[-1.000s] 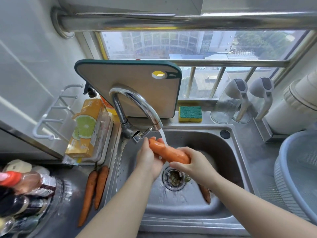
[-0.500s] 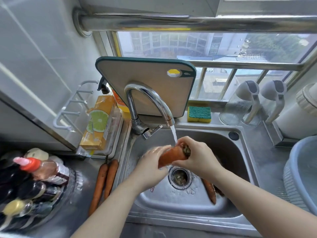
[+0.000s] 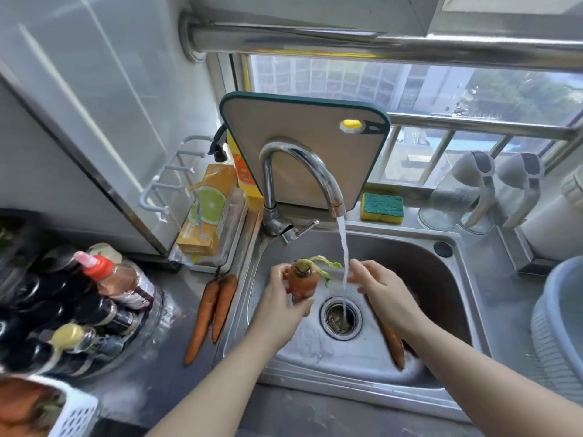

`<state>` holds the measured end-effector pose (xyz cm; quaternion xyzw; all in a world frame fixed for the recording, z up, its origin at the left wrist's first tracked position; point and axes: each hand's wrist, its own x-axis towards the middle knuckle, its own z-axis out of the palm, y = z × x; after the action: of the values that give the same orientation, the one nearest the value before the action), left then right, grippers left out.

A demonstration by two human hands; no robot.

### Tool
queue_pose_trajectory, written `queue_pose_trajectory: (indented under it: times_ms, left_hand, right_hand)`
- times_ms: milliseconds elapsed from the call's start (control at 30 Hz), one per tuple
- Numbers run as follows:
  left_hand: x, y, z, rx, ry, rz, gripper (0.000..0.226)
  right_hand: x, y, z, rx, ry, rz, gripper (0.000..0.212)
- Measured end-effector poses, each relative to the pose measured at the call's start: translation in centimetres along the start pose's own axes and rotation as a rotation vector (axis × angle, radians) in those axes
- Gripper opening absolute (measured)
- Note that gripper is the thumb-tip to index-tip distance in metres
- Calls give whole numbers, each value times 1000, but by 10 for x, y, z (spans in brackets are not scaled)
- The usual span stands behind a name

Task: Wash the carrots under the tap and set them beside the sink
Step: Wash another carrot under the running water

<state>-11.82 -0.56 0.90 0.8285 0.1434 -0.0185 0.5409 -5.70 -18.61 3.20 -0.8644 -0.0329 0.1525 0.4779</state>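
The steel counter (image 3: pixel 151 389) runs along the window wall, and the sink (image 3: pixel 419 269) is sunk into it, filling the middle of the view. A beige cutting board (image 3: pixel 303 127) with a green rim stands upright on the counter's back edge behind the tap. A pale blue basin (image 3: pixel 558 326) sits at the counter's right edge, and a cluster of sauce bottles (image 3: pixel 79 310) crowds its left edge. The curved chrome tap (image 3: pixel 318 171) rises at the sink's back left corner, and a stream of water (image 3: pixel 344 253) falls from it straight into the drain (image 3: pixel 340 316). The left hand (image 3: pixel 280 301) is over the left half of the sink, its fingers curled round the lower part of a carrot (image 3: pixel 303 283) held upright, green stub at the top, just left of the stream and apart from it. The right hand (image 3: pixel 385 291) holds nothing; its fingers are relaxed and close together, the tips at the stream. Another carrot (image 3: pixel 392 342) lies on the sink floor to the right of the drain, partly hidden by the right wrist. Two carrots (image 3: pixel 202 320) lie side by side, touching, on the counter just beside the sink's left rim, tips toward the front edge. An orange juice carton (image 3: pixel 206 209) stands in a tray at the back left, and a yellow-green sponge (image 3: pixel 382 208) rests on the back ledge right of the board.
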Motion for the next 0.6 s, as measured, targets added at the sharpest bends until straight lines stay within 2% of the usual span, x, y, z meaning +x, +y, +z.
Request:
queue_pose_trajectory:
  times_ms: [133, 267, 400, 600]
  left_hand:
    - [-10, -1, -21, -16, 123, 44, 55]
    - [-17, -6, -55, 199, 306, 101, 52]
    - [-24, -22, -86, 358, 350, -114, 52]
    - [-33, -60, -112, 304, 445, -439, 48]
  right_hand:
    - [4, 6, 16, -265, -192, 22, 24]
    - [8, 0, 33, -325, -263, 4, 24]
    - [9, -7, 51, -362, -325, -19, 24]
    - [7, -14, 64, -409, -383, -28, 24]
